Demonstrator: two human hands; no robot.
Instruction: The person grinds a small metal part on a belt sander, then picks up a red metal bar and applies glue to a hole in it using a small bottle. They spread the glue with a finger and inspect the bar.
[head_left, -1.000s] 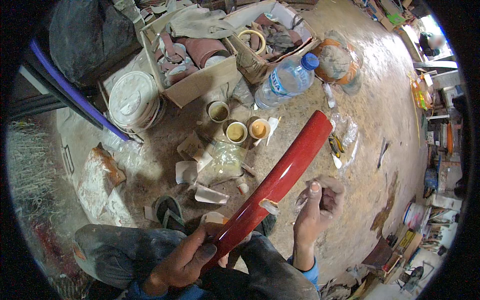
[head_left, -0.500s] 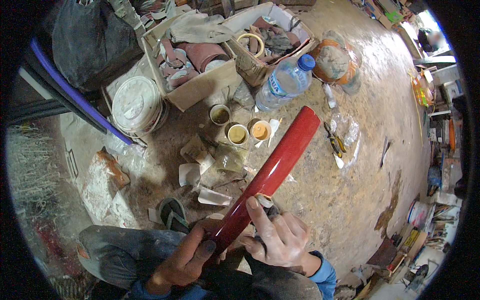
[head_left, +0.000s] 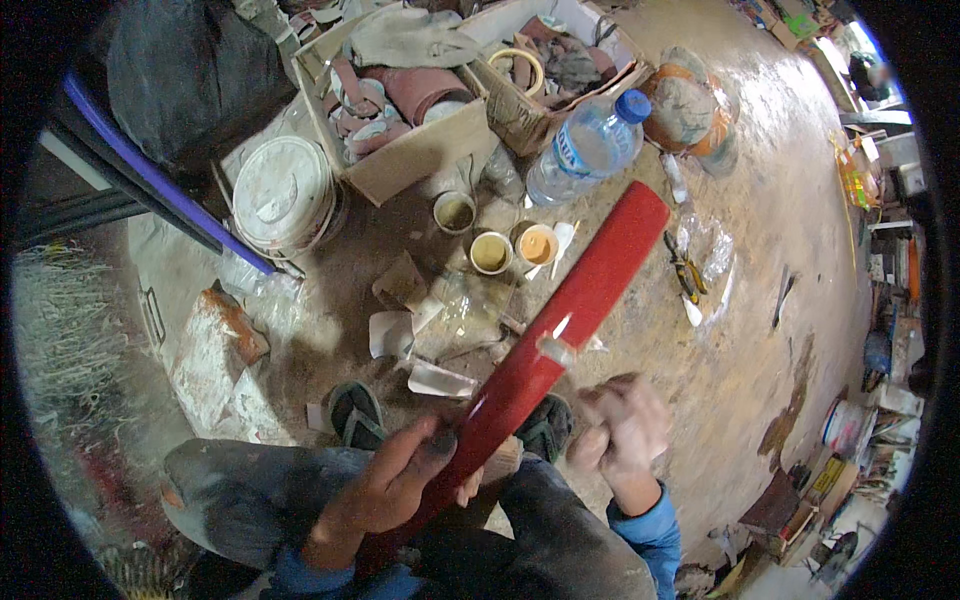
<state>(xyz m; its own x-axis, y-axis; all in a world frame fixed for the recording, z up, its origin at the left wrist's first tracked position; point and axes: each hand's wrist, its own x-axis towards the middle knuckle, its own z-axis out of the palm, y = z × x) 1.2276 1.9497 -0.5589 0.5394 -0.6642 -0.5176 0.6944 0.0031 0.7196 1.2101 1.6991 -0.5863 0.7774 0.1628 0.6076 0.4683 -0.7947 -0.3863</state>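
Red tube lies aslant through the middle of the frame, long axis running from the lap at lower centre up to the right, far end high and free above the floor. Left hand is the nearer one, in contact at the lower part: wrapped around the tube from its left side, thumb on top, fingertips showing beyond the right edge. Firm grip, as far as I can judge.

Right hand sits to the right of the tube, apart from it, just below and right of a pale patch on the tube's right edge. From this hand, then, the patch lies up and to the left. Fingers curled and blurred; cannot tell whether anything small is pinched in them.

Look of the tube: deep red, glossy, a bright streak of light down the lower half and a small glint beside the patch. Faintly curved, though the lens bends edges. Upper end squared off. Patch whitish, blurred; notch or filling, cannot tell. Lower end lost against dark clothing.

Beyond, upper centre: three paper cups close together, clear bottle with blue cap behind them. Pliers right of the tube's upper end.
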